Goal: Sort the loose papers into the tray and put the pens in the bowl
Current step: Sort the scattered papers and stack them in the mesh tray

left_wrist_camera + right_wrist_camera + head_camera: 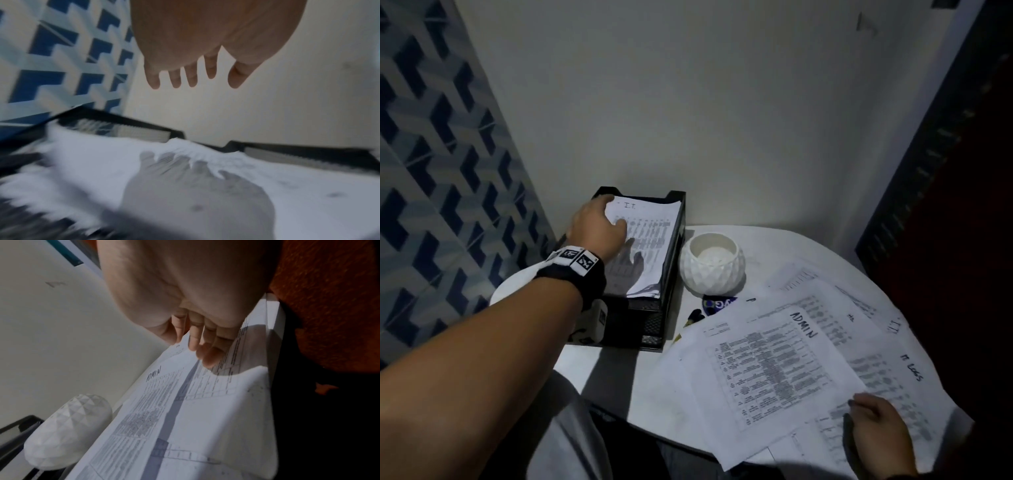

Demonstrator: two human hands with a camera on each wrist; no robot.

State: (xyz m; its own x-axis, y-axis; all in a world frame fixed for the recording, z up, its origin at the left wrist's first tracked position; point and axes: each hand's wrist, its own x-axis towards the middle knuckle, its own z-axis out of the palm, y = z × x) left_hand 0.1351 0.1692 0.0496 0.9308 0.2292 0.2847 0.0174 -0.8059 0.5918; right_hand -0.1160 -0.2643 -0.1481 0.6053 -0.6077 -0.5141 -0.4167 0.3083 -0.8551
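A black mesh tray [675,240] stands at the table's back left with a stack of printed papers [650,233] in it. My left hand [613,212] hovers over the stack's far left corner. In the left wrist view its fingers [192,78] are straight and spread above the papers [92,162], and they hold nothing. A white faceted bowl [711,262] sits right of the tray and looks empty. Loose sheets fan over the table's right half, with an "ADMIN" sheet [767,363] on top. My right hand [859,407] rests on their near right corner, its fingertips [207,360] touching paper.
A dark pen-like object [693,317] pokes out from under the loose sheets near a blue round sticker [717,305]. The round white table [650,387] is hemmed in by a patterned blue wall on the left, a plain wall behind, and orange fabric [329,305] to the right.
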